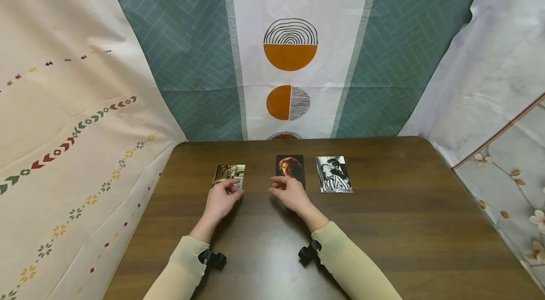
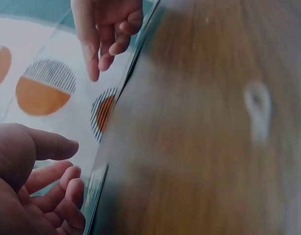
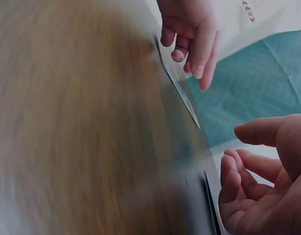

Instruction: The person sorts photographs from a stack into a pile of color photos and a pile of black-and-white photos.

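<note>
Three picture cards lie in a row toward the far side of the brown table. My left hand (image 1: 223,198) is over the lower part of the left card (image 1: 228,171), a colour scene. Over the lower left of the middle card (image 1: 291,163), a dark portrait with reddish hair, is my right hand (image 1: 291,194). The black-and-white card (image 1: 334,175) lies to the right, apart from both hands. In the left wrist view the left hand (image 2: 37,181) has thumb and fingers apart with nothing between them. The right hand (image 3: 268,176) looks the same in the right wrist view.
The wooden table (image 1: 383,224) ends at a patterned teal and white cloth (image 1: 191,54) behind. A cream cloth (image 1: 64,101) hangs on the left, a pale floral one (image 1: 502,77) on the right. Each wrist wears a small black camera (image 1: 307,253).
</note>
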Available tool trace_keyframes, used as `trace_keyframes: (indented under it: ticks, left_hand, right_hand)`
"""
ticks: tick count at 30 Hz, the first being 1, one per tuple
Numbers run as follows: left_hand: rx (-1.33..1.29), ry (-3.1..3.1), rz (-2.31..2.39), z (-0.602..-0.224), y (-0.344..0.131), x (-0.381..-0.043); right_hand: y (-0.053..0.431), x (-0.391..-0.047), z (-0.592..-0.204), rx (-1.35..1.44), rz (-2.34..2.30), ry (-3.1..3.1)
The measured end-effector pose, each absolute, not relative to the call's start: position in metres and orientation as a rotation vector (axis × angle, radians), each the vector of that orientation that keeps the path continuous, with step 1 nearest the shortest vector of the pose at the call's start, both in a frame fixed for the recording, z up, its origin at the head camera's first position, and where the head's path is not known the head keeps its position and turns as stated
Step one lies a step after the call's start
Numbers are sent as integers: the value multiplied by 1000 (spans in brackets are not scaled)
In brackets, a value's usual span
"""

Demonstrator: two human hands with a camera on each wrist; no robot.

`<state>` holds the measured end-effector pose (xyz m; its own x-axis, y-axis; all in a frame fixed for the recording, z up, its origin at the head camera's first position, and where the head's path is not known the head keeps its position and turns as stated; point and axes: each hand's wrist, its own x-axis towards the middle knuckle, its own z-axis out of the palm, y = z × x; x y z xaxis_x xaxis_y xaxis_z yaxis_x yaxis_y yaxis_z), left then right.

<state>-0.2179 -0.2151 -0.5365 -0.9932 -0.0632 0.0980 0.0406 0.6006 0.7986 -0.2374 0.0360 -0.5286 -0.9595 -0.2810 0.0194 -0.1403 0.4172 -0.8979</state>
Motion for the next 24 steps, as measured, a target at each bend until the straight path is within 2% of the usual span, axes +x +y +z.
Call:
trace_keyframes:
  ticks: [7,24]
  left_hand:
    - [94,-2701,-1342,-535,-241,-216]
    - [221,-2738,-1276,-539,-287,-219]
  right_hand:
    - [10,-234,-533,-437,-1583,2477]
    - [-42,-241,-536,-351,-1513,2472]
